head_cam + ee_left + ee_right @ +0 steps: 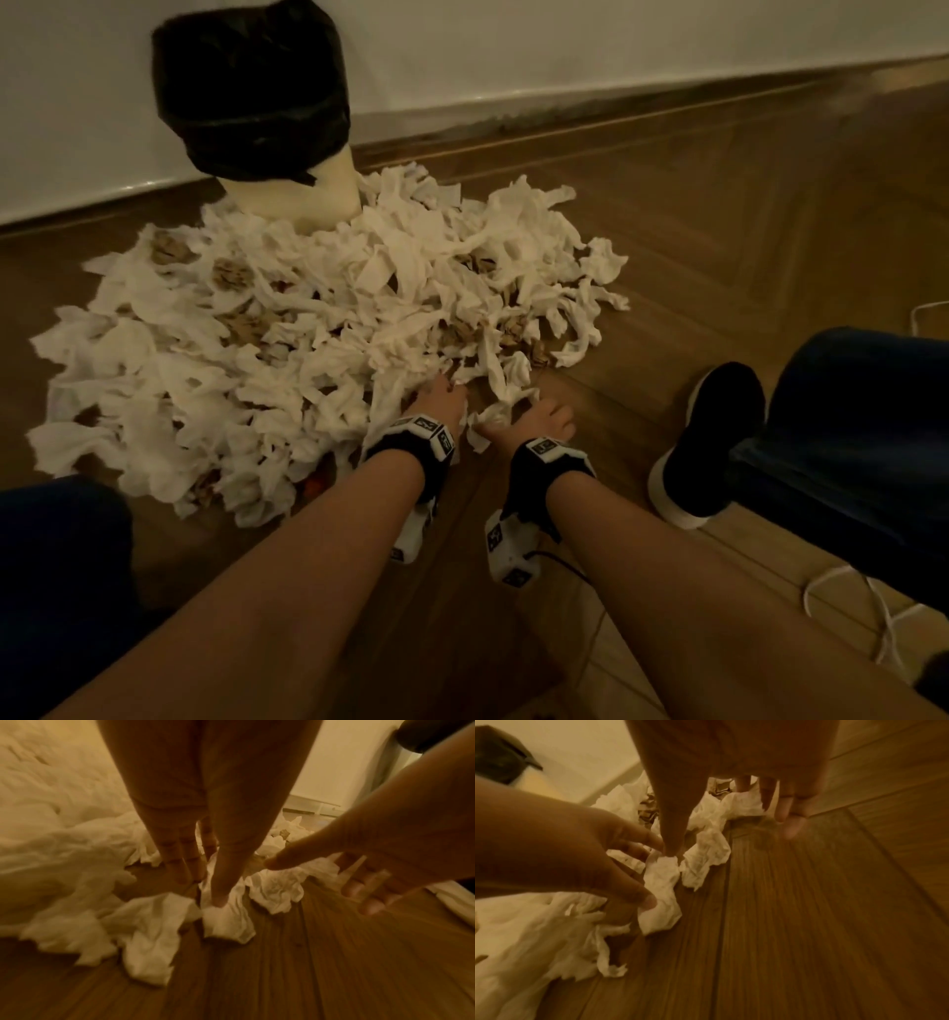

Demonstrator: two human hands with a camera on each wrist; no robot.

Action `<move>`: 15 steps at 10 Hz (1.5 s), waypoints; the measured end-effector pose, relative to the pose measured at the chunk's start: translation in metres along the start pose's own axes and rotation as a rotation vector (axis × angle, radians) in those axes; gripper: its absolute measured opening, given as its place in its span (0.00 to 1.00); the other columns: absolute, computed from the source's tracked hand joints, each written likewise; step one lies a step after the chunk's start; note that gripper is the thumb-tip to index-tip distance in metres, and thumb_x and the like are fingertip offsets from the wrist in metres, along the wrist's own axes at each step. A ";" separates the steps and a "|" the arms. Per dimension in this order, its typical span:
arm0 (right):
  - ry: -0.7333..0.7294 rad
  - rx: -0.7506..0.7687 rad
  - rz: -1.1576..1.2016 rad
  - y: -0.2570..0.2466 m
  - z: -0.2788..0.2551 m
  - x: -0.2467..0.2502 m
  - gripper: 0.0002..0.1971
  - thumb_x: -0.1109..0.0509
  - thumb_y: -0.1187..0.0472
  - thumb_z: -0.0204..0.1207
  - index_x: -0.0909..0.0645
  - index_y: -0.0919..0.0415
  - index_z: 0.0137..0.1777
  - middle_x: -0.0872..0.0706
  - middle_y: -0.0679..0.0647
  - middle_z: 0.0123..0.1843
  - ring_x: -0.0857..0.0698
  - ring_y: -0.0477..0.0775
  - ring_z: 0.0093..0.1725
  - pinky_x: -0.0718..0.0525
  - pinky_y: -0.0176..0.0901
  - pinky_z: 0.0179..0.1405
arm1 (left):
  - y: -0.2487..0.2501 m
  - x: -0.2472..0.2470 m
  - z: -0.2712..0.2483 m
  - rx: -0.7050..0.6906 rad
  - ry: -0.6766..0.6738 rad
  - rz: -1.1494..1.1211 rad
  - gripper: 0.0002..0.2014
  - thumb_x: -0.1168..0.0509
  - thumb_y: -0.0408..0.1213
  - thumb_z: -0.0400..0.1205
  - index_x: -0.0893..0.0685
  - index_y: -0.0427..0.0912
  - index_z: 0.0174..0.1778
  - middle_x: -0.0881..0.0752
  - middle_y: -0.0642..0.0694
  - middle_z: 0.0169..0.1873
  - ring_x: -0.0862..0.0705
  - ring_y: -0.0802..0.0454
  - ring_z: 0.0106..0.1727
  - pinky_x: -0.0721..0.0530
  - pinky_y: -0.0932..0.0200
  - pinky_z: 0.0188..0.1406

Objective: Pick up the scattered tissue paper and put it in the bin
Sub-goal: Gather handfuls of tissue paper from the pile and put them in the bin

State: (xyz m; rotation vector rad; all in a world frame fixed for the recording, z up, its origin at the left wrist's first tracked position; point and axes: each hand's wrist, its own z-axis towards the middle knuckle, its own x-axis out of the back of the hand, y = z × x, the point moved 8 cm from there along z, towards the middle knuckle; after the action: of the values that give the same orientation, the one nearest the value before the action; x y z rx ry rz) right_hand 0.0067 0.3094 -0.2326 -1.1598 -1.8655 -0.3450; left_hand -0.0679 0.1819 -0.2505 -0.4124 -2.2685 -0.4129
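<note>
Tissue paper pile (318, 329) on floor (719, 216), bin (257, 103) at 11 o'clock. Left hand (436, 406) fingers straight, thumb touching a tissue piece (226, 919). Right hand (544, 416) fingers spread, loose.

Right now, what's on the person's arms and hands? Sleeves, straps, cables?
Bare forearms, no sleeves or gloves. The left hand and right hand each have a black wrist strap carrying white blocks with black square markers. A thin black cable leaves the right unit.
</note>
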 end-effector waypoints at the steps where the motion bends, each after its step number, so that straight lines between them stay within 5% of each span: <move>1: 0.032 0.032 0.038 -0.008 0.001 -0.007 0.49 0.26 0.35 0.63 0.42 0.64 0.75 0.37 0.62 0.72 0.36 0.65 0.72 0.36 0.53 0.73 | -0.004 -0.003 -0.001 0.022 0.028 -0.008 0.35 0.29 0.35 0.76 0.38 0.43 0.77 0.41 0.38 0.76 0.33 0.35 0.74 0.26 0.44 0.69; 3: -0.050 0.071 0.106 -0.012 0.007 -0.022 0.42 0.22 0.45 0.64 0.41 0.50 0.74 0.43 0.59 0.72 0.33 0.68 0.68 0.25 0.55 0.61 | -0.011 0.001 -0.006 0.028 0.128 -0.020 0.26 0.30 0.30 0.74 0.30 0.39 0.68 0.33 0.36 0.69 0.22 0.36 0.61 0.18 0.47 0.56; 4: -0.097 0.120 0.084 -0.011 0.011 -0.023 0.28 0.30 0.54 0.75 0.36 0.48 0.73 0.42 0.59 0.73 0.27 0.69 0.64 0.22 0.52 0.57 | -0.015 0.005 -0.011 -0.004 0.212 -0.056 0.20 0.32 0.31 0.76 0.26 0.37 0.64 0.33 0.38 0.67 0.20 0.39 0.55 0.18 0.48 0.54; 5: -0.077 0.193 0.082 -0.008 0.014 -0.015 0.18 0.39 0.63 0.80 0.27 0.58 0.70 0.31 0.62 0.72 0.25 0.64 0.66 0.23 0.48 0.60 | -0.015 0.002 -0.009 -0.012 0.143 -0.058 0.20 0.32 0.34 0.78 0.25 0.34 0.66 0.30 0.37 0.67 0.21 0.39 0.60 0.21 0.50 0.59; 6: -0.086 0.145 0.181 -0.002 0.015 -0.005 0.14 0.41 0.60 0.83 0.19 0.64 0.61 0.20 0.65 0.64 0.20 0.64 0.62 0.19 0.52 0.61 | -0.011 0.005 -0.009 -0.037 0.128 -0.067 0.14 0.39 0.35 0.83 0.21 0.34 0.62 0.21 0.36 0.62 0.20 0.39 0.62 0.23 0.52 0.58; 7: -0.120 0.074 0.348 0.007 0.013 0.003 0.14 0.37 0.57 0.81 0.18 0.66 0.58 0.15 0.64 0.57 0.16 0.64 0.57 0.16 0.51 0.57 | -0.013 0.013 -0.013 -0.036 0.206 -0.175 0.11 0.42 0.36 0.85 0.22 0.37 0.60 0.19 0.37 0.59 0.20 0.41 0.60 0.24 0.54 0.55; 8: -0.155 0.070 0.443 0.011 0.012 0.009 0.14 0.37 0.64 0.79 0.20 0.66 0.62 0.16 0.64 0.60 0.17 0.64 0.59 0.20 0.48 0.54 | -0.016 0.026 -0.019 -0.023 0.283 -0.363 0.18 0.42 0.33 0.84 0.27 0.41 0.70 0.22 0.36 0.66 0.22 0.40 0.65 0.25 0.52 0.62; 9: -0.199 0.020 0.650 0.010 0.006 0.014 0.21 0.42 0.70 0.82 0.29 0.66 0.74 0.23 0.64 0.71 0.23 0.66 0.68 0.23 0.48 0.59 | -0.022 0.041 -0.025 0.028 0.312 -0.396 0.19 0.45 0.33 0.85 0.27 0.40 0.73 0.24 0.34 0.68 0.26 0.37 0.68 0.29 0.51 0.67; 10: -0.283 -0.012 0.760 0.005 -0.005 0.021 0.22 0.44 0.72 0.83 0.32 0.67 0.77 0.26 0.65 0.74 0.25 0.66 0.71 0.21 0.48 0.57 | -0.037 0.054 -0.034 0.122 0.356 -0.572 0.15 0.42 0.35 0.83 0.19 0.41 0.65 0.18 0.36 0.62 0.20 0.38 0.63 0.22 0.50 0.59; 11: -0.242 -0.077 0.713 0.014 -0.014 0.038 0.15 0.41 0.62 0.84 0.23 0.69 0.65 0.21 0.63 0.65 0.21 0.62 0.65 0.22 0.46 0.57 | -0.047 0.057 -0.042 0.161 0.297 -0.813 0.16 0.44 0.31 0.84 0.20 0.34 0.66 0.19 0.34 0.64 0.20 0.38 0.63 0.20 0.53 0.56; 12: -0.275 -0.199 1.242 0.009 -0.033 0.042 0.14 0.48 0.63 0.84 0.27 0.57 0.37 0.25 0.55 0.37 0.25 0.54 0.33 0.23 0.44 0.31 | -0.056 0.061 -0.056 0.202 0.285 -1.074 0.13 0.45 0.36 0.85 0.16 0.33 0.52 0.17 0.30 0.54 0.17 0.46 0.40 0.21 0.60 0.33; 13: -0.392 -0.213 1.353 -0.001 -0.038 0.039 0.16 0.49 0.57 0.82 0.34 0.56 0.31 0.34 0.49 0.25 0.40 0.49 0.23 0.41 0.38 0.22 | -0.060 0.067 -0.073 0.265 0.312 -1.200 0.22 0.50 0.55 0.85 0.28 0.46 0.30 0.20 0.42 0.31 0.21 0.50 0.29 0.22 0.57 0.30; 14: -0.347 -0.147 1.351 -0.012 -0.049 0.057 0.16 0.38 0.49 0.80 0.27 0.58 0.36 0.30 0.51 0.26 0.32 0.50 0.25 0.28 0.41 0.24 | -0.057 0.076 -0.088 0.229 0.288 -1.128 0.23 0.43 0.56 0.83 0.22 0.40 0.34 0.12 0.37 0.37 0.14 0.42 0.38 0.14 0.52 0.41; 15: -0.344 -0.050 1.285 -0.021 -0.055 0.069 0.08 0.34 0.57 0.80 0.22 0.63 0.52 0.18 0.59 0.46 0.16 0.61 0.48 0.16 0.55 0.54 | -0.051 0.078 -0.092 0.162 0.196 -1.430 0.15 0.50 0.34 0.87 0.21 0.28 0.49 0.18 0.29 0.59 0.15 0.36 0.52 0.16 0.55 0.34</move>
State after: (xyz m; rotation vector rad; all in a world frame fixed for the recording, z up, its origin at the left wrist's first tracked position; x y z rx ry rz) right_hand 0.0072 0.3042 -0.1423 -2.2521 -1.0098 0.5622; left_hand -0.0800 0.1104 -0.1415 1.3569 -2.0149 -0.8701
